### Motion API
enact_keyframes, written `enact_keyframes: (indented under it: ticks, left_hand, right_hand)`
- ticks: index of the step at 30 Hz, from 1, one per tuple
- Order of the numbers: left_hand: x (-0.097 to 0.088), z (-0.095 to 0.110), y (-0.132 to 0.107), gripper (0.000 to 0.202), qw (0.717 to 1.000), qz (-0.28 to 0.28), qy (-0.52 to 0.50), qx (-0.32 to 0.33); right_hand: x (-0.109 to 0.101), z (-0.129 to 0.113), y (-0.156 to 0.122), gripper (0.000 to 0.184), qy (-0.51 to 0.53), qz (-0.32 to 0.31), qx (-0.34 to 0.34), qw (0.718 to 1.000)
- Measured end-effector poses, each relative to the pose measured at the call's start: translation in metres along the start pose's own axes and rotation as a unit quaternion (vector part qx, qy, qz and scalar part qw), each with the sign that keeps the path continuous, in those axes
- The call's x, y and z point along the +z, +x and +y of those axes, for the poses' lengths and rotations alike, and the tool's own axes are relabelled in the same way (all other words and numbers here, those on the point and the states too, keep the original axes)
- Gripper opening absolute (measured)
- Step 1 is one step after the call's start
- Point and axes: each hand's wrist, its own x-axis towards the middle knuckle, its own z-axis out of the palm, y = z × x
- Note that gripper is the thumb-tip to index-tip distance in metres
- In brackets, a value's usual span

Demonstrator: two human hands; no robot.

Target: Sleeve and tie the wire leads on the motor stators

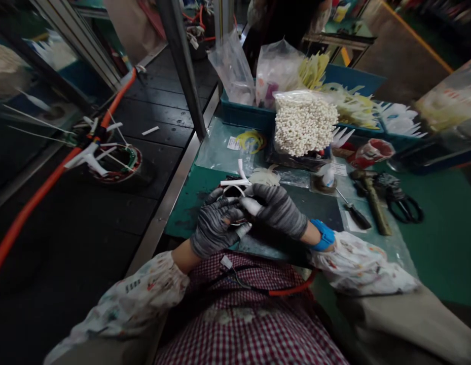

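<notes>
Both my hands wear grey knit gloves and meet over the near edge of the green mat. My left hand grips a small wire coil with white tubing from the left. My right hand pinches the same piece from the right, a white-capped fingertip pressed against it. White sleeve ends stick up above the fingers. A red and black cable with a white plug lies across my checked apron. A blue band circles my right wrist.
A bag of white beads stands behind the hands, before blue bins holding plastic bags and pale ties. Scissors, a brass tool, a screwdriver and a glue bottle lie right. A wound coil on an orange cable sits left.
</notes>
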Motion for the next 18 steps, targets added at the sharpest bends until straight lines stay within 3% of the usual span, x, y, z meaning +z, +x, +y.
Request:
enact_keyframes:
  ticks: [2, 5, 13, 18]
  left_hand:
    - [0.0, -0.001, 0.0, 0.009, 1.0, -0.001, -0.001, 0.006]
    - [0.0, -0.003, -0.002, 0.012, 1.0, -0.015, 0.003, 0.009]
    - [0.0, -0.008, -0.006, 0.019, 1.0, -0.03, -0.005, 0.002]
    - [0.0, -0.003, -0.006, 0.016, 0.999, -0.031, 0.006, -0.025]
  right_hand:
    - [-0.005, 0.0, -0.001, 0.022, 0.125, 0.015, 0.01, 0.992]
    - [-0.016, 0.001, -0.004, 0.015, 0.193, -0.051, 0.034, 0.979]
    - [-0.015, 0.012, -0.014, 0.01, 0.136, -0.043, 0.015, 0.99]
    - [-0.014, 0.022, -0.02, 0.013, 0.113, -0.107, -0.083, 0.984]
